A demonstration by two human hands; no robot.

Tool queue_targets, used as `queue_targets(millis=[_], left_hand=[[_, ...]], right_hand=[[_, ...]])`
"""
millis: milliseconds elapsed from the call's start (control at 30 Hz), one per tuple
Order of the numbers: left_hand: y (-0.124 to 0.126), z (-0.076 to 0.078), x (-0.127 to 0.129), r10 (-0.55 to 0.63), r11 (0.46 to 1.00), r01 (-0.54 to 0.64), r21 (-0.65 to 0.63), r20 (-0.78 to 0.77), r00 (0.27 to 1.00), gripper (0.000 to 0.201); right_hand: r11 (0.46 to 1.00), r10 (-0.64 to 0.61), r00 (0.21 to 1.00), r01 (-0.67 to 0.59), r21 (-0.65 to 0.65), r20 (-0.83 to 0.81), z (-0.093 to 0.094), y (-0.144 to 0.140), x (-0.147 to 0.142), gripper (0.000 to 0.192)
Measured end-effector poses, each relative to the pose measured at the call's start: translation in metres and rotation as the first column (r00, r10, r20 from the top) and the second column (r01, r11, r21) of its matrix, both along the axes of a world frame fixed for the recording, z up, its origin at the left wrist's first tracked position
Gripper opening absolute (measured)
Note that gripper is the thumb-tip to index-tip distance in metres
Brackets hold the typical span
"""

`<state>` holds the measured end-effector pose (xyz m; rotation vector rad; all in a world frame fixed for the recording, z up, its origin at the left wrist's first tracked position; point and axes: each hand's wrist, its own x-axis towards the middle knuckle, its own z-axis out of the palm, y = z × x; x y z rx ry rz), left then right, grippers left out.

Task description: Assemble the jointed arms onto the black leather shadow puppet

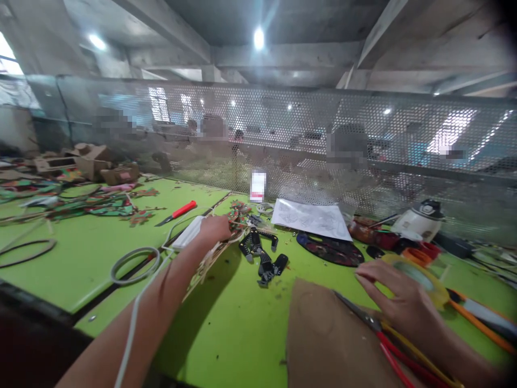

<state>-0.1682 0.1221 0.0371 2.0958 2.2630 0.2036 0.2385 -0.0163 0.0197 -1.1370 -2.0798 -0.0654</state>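
Observation:
My left hand is stretched forward, its fingers curled round a bundle of thin sticks topped with green-and-red pieces; the fingertips are hidden. A white oblong object with a cable lies beside that wrist. Just right of the bundle rests a black jointed figure, untouched. Over on the right, my right hand hovers with thumb and forefinger apart, nothing between them. Near it are scissors with red and yellow handles, lying on brown cardboard, and a roll of yellowish tape.
A red-handled knife and coiled cable lie on the green table. Green-and-red cutouts pile up at left. Printed paper, a dark oval palette and an orange-handled cutter sit at right. Perforated metal screen stands behind.

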Motion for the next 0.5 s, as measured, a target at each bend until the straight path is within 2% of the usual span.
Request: queue_targets(millis=[167,500], left_hand=[[0.009,0.006,-0.010,0.055,0.998,-0.055,0.003,-0.069,0.996,0.034],[0.013,0.033,-0.025,0.121,0.992,-0.114,0.057,-0.140,0.983,0.034]], right_hand=[[0.998,-0.062,0.995,0.062,0.001,-0.079,-0.001,-0.011,0.006,0.007],[0.985,-0.169,0.974,0.170,-0.004,-0.151,-0.010,-0.010,0.019,0.014]])
